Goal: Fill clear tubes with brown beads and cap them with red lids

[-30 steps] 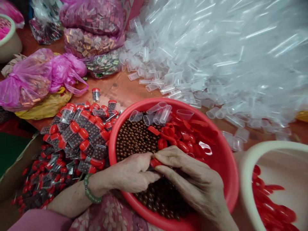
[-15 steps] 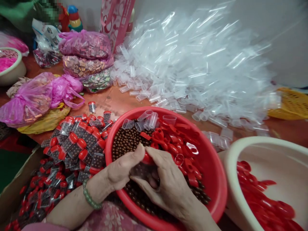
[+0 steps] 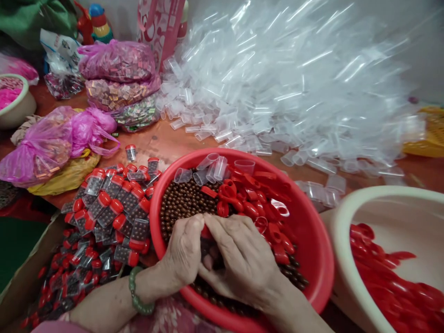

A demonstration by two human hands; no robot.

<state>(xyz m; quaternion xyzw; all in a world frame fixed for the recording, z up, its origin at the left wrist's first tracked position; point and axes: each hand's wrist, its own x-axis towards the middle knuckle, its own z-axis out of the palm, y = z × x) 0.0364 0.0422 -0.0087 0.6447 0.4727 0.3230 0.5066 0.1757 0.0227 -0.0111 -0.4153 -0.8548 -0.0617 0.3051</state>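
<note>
- Taking clock positions from the middle of the red basin (image 3: 310,231).
- Pressing with the left hand (image 3: 183,252), closed with curled fingers and with its thumb near the top of a red-capped container (image 3: 206,232) (mostly hidden, with only some red and a dark stretch showing).
- Gripping the same container from the three-o'clock side with the right hand (image 3: 243,259), closed around it.
- Holding it over the basin, a little toward nine o'clock from the middle.
- Wearing a green bead bracelet (image 3: 133,296) on the left wrist.
- Filled, inside the basin, with brown beads (image 3: 183,199) toward ten o'clock, loose red caps (image 3: 251,208) toward one, and a few clear sleeves (image 3: 219,167) between eleven and twelve.
- Piled high beyond the rim, from twelve to two o'clock, with a heap of clear sleeves (image 3: 277,92).
- Crowded at nine o'clock with bead-filled containers (image 3: 111,206), all jumbled.
- Flanked at three o'clock by a cream tub (image 3: 409,222) with more red pieces (image 3: 391,286) inside.
- Backed at ten o'clock by pink bags (image 3: 38,143), partly over a yellow bag (image 3: 65,173).
</note>
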